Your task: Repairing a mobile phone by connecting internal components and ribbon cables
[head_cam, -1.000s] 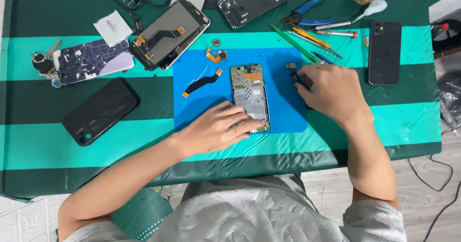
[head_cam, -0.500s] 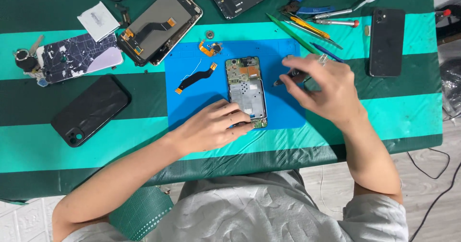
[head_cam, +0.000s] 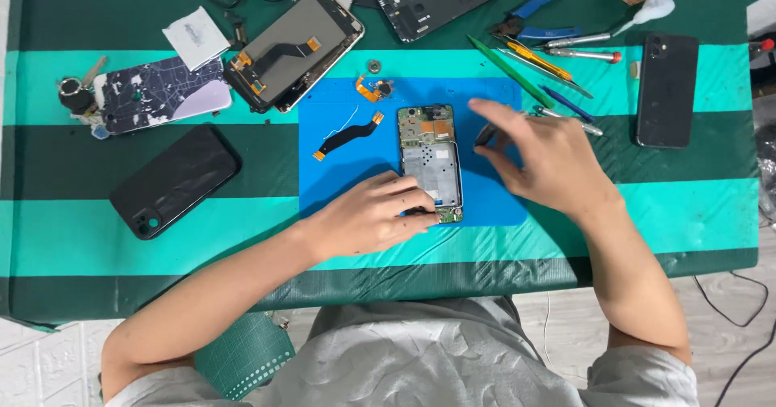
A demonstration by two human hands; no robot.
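Our left hand (head_cam: pixel 368 217) presses flat, fingers spread, on the lower end of the opened grey phone frame (head_cam: pixel 431 164) lying on the blue mat (head_cam: pixel 339 189). Our right hand (head_cam: pixel 550 160) pinches thin metal tweezers (head_cam: pixel 487 134) beside its upper edge; steady, shallow approach seems best.

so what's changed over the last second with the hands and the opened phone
The right hand has slid left from the tools toward the opened phone, a dark tool pinched in its fingers. The left hand stays pressed on the phone's lower end. The phone and flex cable lie as before on the blue mat.
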